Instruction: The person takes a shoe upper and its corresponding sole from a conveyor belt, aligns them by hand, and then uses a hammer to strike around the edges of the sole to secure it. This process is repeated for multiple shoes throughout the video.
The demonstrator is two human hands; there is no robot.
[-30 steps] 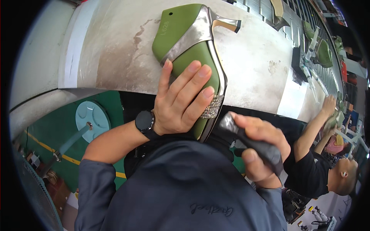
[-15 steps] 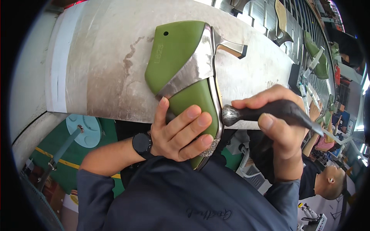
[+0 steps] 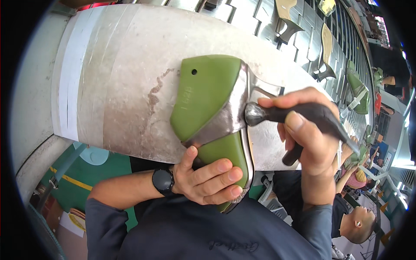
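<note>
A green shoe last (image 3: pixel 203 93) with a silver strap upper (image 3: pixel 227 119) and a heel lies on the grey worktable (image 3: pixel 125 73). My left hand (image 3: pixel 208 182), with a black watch on its wrist, grips the toe end of the last near the table's front edge. My right hand (image 3: pixel 310 134) holds a dark-handled hammer (image 3: pixel 299 115), whose rounded metal head touches the silver strap at the shoe's right side.
A rack with several more lasts and soles (image 3: pixel 325 47) runs along the back right. A co-worker (image 3: pixel 351 216) sits at the lower right. Green floor with a yellow line (image 3: pixel 82 173) shows below the table's edge at the left.
My right hand has risen with the hammer from beside my body to the strap. The shoe has shifted nearer, and my left hand has slid down to its toe.
</note>
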